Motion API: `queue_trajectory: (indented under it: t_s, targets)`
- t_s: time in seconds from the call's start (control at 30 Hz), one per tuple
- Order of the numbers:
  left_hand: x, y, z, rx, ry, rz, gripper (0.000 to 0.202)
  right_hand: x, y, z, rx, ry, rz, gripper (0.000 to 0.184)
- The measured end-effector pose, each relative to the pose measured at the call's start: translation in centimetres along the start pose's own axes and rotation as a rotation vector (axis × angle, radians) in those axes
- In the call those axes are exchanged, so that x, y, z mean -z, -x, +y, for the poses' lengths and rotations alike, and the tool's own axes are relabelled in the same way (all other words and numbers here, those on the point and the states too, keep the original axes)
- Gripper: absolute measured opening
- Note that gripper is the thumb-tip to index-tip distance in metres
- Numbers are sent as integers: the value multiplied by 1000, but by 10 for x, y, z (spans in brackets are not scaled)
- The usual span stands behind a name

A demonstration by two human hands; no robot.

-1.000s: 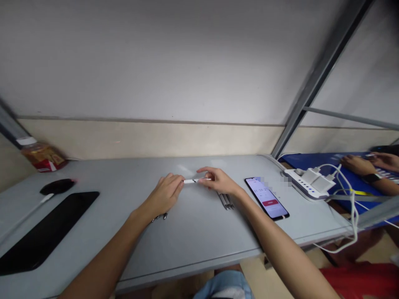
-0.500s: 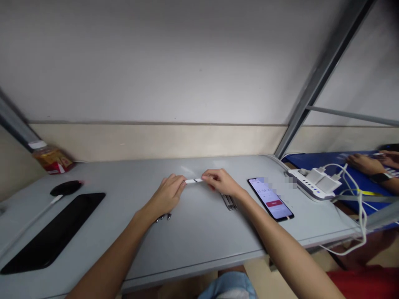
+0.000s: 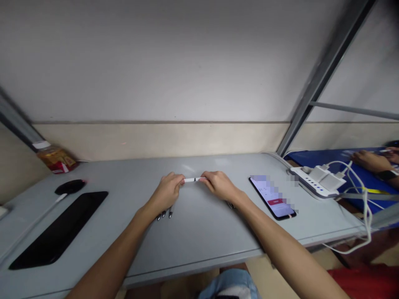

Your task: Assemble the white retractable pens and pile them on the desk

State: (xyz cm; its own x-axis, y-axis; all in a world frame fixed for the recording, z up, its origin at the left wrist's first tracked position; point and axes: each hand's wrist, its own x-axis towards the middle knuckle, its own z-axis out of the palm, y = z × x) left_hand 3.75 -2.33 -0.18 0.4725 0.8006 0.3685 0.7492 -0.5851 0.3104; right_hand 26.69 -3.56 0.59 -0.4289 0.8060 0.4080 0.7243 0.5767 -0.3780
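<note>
A thin white pen (image 3: 193, 180) with a dark band is held level just above the grey table (image 3: 193, 232), one end in each hand. My left hand (image 3: 166, 192) pinches its left end and my right hand (image 3: 220, 185) pinches its right end; both hands are closed. Several dark pen parts (image 3: 164, 214) lie on the table under my left wrist. More pens lie under my right wrist, mostly hidden.
A lit phone (image 3: 272, 197) lies right of my right hand. A white power strip (image 3: 318, 182) with chargers and cables sits at the right edge. A black pad (image 3: 59, 229), a black mouse (image 3: 69, 187) and a bottle (image 3: 56, 158) are on the left. Another person's hands (image 3: 374, 160) show at far right.
My hands have closed in towards each other, leaving less of the pen showing. My right wrist now covers the pens beside it. The camera view shifted slightly to the left.
</note>
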Motion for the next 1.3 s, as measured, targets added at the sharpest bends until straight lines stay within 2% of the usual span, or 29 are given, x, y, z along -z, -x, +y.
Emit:
queue_trajectory:
  t_s: [0.1, 0.17, 0.3, 0.43, 0.57, 0.8, 1.1, 1.3]
  targets:
    - [1, -1, -2, -24, -58, 20, 23, -4, 0, -4, -35, -3, -10, 33]
    - [2, -1, -1, -34, -69, 24, 24, -4, -1, -4, -74, -161, 2, 32]
    - [5, -1, 4, -62, 8, 17, 24, -1, -7, 2, -222, -773, 62, 26]
    - [6, 0, 7, -53, 32, 40, 27, 2, -13, 12, -358, -1372, 262, 28]
    - [6, 2, 3, 43, -111, 69, 24, 8, -12, 20, -484, -1719, 346, 28]
    - [6, 3, -2, 154, -347, 15, 21, 17, -8, 22, -438, -1855, 331, 22]
    - [4, 5, -4, 149, -321, -10, 18, 13, -9, 22, -425, -1775, 285, 30]
    - [0, 6, -4, 146, -314, -8, 16, 13, -10, 21, -466, -1766, 312, 27]
